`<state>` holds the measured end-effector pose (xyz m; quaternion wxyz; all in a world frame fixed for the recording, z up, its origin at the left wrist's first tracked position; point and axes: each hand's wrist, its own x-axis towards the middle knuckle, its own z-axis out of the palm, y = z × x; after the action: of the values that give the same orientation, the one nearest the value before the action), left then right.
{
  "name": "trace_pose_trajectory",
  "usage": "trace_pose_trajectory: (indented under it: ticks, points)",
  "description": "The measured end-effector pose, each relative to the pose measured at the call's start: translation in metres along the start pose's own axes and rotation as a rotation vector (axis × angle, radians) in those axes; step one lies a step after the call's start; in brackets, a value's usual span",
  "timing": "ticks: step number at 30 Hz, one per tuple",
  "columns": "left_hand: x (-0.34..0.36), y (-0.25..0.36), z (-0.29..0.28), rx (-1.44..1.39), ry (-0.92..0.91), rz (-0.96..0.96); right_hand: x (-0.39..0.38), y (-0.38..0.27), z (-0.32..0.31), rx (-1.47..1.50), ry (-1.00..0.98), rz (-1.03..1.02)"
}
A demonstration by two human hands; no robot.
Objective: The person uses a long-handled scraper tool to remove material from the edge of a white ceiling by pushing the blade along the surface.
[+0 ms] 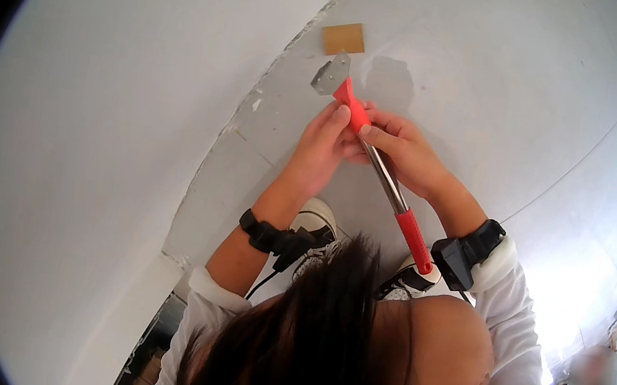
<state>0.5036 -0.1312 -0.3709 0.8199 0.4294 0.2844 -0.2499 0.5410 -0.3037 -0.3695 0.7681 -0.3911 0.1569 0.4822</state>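
A long scraper [387, 176] with a steel shaft, red head and red perforated grip lies diagonally across my two hands, its metal blade plate [330, 73] toward the upper left. My left hand [321, 141] has fingers wrapped at the red head, thumb on top. My right hand [408, 149] holds it just below, thumb pressed on the collar where shaft meets head; some fingers are hidden behind it. A small tan rectangular piece [343, 38] lies on the floor just beyond the blade.
A white wall [87, 101] runs along the left, with a chipped edge against the grey floor [507, 102]. My shoes [312, 220] are below my hands. A dark gap [151, 351] is at lower left. A blurred person [583, 384] appears at the far lower right.
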Motion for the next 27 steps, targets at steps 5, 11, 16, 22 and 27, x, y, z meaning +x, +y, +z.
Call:
trace_pose_trajectory:
  ticks: [5, 11, 16, 22, 27]
  points:
    - [0.004, 0.011, 0.008, 0.036, 0.194, 0.134, -0.023, -0.005, 0.006, -0.243, 0.072, 0.172]
    - [0.001, 0.025, 0.018, 0.153, 0.435, 0.134, -0.080, -0.019, -0.003, -0.601, 0.037, 0.173]
    - [0.000, 0.017, 0.013, 0.175, 0.530, -0.015, -0.093, -0.019, -0.001, -0.508, 0.029, 0.267]
    - [-0.005, 0.002, -0.014, 0.054, 0.405, -0.118, -0.061, -0.009, -0.027, -0.054, -0.171, 0.447]
    - [-0.002, 0.004, -0.027, 0.003, 0.491, -0.043, -0.041, -0.013, -0.006, -0.382, -0.127, 0.327]
